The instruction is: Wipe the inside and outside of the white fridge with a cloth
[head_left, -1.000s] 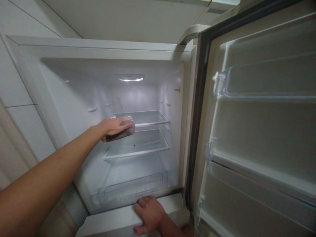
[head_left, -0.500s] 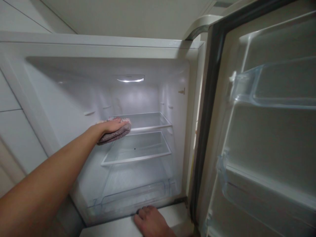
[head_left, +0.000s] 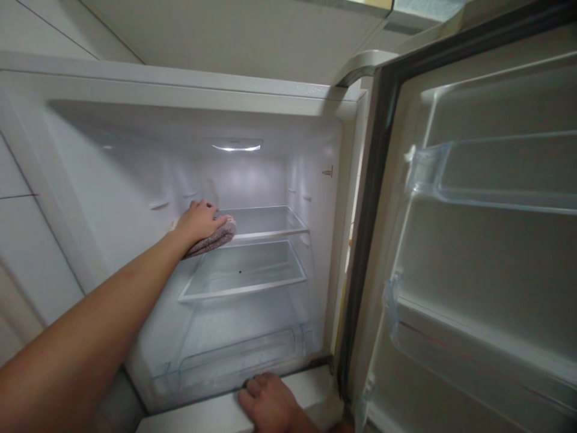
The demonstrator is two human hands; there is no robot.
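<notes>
Inside the open refrigerator (head_left: 180, 90), my left hand (head_left: 198, 220) is closed on a folded greyish-pink cloth (head_left: 215, 239). Hand and cloth are at the left end of the upper glass shelf (head_left: 264, 222), and the cloth's underside is hidden. Below lies a second glass shelf (head_left: 252, 273) with a small dark speck on it. My right hand (head_left: 269, 402) curls its fingers over the top edge of the lower white door (head_left: 193, 423), beneath the refrigerator opening. Its fingertips are partly hidden.
The refrigerator door (head_left: 487, 258) stands wide on the right, with clear door bins (head_left: 505, 195) and a dark rubber seal (head_left: 376, 180). A transparent drawer (head_left: 238, 358) sits at the bottom of the compartment. A lamp (head_left: 238, 146) glows at the back top.
My left hand has drawn back slightly on the cloth, its fingers now bent rather than flat. My right hand keeps its place on the edge. The view has shifted slightly.
</notes>
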